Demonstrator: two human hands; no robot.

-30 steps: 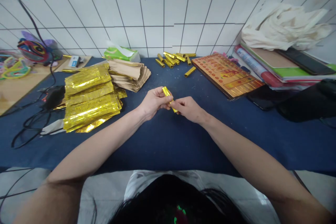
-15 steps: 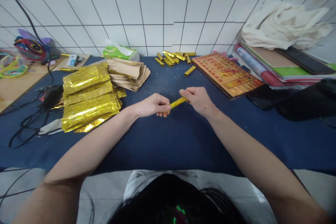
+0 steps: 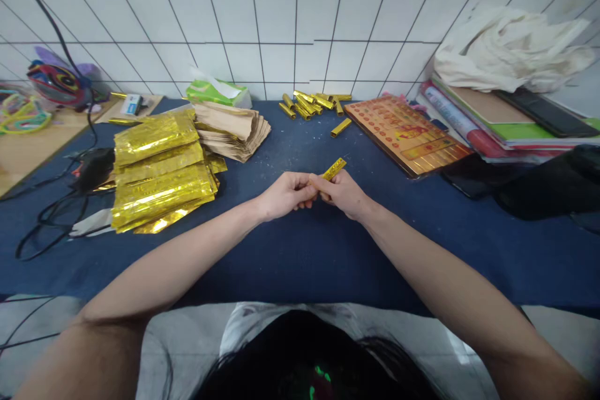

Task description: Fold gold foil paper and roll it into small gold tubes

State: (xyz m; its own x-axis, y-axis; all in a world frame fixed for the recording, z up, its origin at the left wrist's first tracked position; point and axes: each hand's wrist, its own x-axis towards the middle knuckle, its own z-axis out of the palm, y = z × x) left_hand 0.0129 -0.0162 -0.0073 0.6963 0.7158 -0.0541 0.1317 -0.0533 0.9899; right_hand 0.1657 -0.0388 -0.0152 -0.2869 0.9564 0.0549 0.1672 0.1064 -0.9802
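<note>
Between my hands is a narrow roll of gold foil paper (image 3: 334, 169), its far end poking up past my right fingers. My left hand (image 3: 291, 192) is closed around the near end, which the fingers hide. My right hand (image 3: 342, 192) grips the roll farther along, its thumb touching the left fingers. Beyond them, several finished-looking gold paper rolls (image 3: 309, 103) lie in a loose heap by the wall, with a single gold roll (image 3: 340, 127) apart from it. Gold foil sheets (image 3: 162, 169) are stacked to the left, beside a pile of brown paper (image 3: 234, 128).
An orange printed packet (image 3: 403, 137) lies right of the heap. Books and folders (image 3: 506, 119) carry a dark phone (image 3: 548, 111) and a white cloth bag (image 3: 510, 53). A green tissue pack (image 3: 220, 94) stands at the wall; black cables (image 3: 51, 222) curl at left.
My hands have come together from either end of the gold roll. My right hand has slid along it toward the left, and the roll's far end now sticks out above that hand.
</note>
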